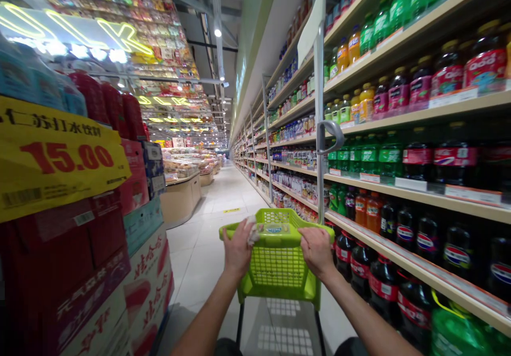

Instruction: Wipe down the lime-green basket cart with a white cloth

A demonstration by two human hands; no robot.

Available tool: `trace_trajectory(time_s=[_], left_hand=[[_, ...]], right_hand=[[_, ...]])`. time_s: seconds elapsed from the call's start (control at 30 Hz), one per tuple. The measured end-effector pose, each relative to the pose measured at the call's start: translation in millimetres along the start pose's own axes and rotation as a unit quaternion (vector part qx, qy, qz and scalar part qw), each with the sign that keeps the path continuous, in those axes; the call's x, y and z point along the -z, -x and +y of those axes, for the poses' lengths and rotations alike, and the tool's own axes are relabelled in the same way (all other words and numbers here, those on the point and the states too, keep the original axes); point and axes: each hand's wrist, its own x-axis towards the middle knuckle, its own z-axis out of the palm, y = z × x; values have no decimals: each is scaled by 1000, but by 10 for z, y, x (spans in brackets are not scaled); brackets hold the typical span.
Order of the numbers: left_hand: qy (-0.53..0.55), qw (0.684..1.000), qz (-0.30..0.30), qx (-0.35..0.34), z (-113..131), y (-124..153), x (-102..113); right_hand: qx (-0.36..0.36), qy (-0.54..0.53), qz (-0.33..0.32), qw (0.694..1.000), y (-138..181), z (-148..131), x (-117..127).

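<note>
Before me stands a lime-green plastic shopping cart (275, 273) with a grid-patterned basket and dark legs. My left hand (238, 247) is closed around the left part of its handle. A crumpled white tissue (252, 229) is tucked at that hand, by the thumb side. On the right part of the handle, my right hand (316, 250) is wrapped with its fingers curled over the bar. Between the two hands a small label (274, 229) sits on the handle. What the basket holds, if anything, is hidden behind the handle and front wall.
Shelves (415, 185) of bottled drinks line the right side, close to the cart. Stacked drink cartons (147, 287) rise on the left beneath a yellow price sign (59, 156). A tiled aisle (217, 196) runs ahead, past a rounded display bin (181, 199).
</note>
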Motion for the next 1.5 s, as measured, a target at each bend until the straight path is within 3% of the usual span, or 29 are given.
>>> trace_trajectory(time_s=[0.07,0.13,0.27,0.33,0.4,0.53,0.63,0.73,0.8,0.87,1.0,1.07,1.2,1.27,1.4,1.5], left_hand=[[18,997,-19,-67,194,-45,-20],[23,995,-22,-90,243,-56,-14],[4,1000,4,20,75,-2,33],[11,999,0,47,134,12,19],[33,999,-17,13,356,1,-35],[77,989,-27,-121,783,-34,-137],[76,989,-14,-129,662,-30,-120],[53,999,11,4,409,-62,-81],[41,996,22,77,413,-104,-94],[49,998,11,42,579,-130,-141],[67,991,-20,-118,835,-93,-187],[47,994,-11,-102,704,-44,-145],[-6,1000,29,-1,349,20,-50],[-6,999,31,-14,399,23,-65],[20,993,5,-114,687,-1,-144],[8,995,-10,-94,522,0,-96]], right_hand=[[1,-7,0,1000,1,2,2],[3,-9,3,1000,-1,11,14],[6,2,2,1000,-1,27,36],[6,7,1,1000,5,36,34],[9,7,2,1000,12,50,27],[19,12,7,1000,22,88,23],[22,15,6,1000,21,93,35],[15,4,4,1000,17,62,37],[7,-4,7,1000,14,38,29],[5,-7,11,1000,14,26,21],[14,5,11,1000,22,48,32],[17,8,7,1000,28,60,45],[5,-1,7,1000,38,51,47],[0,0,13,1000,43,43,36],[15,19,16,1000,49,60,24],[22,27,10,999,49,77,34]])
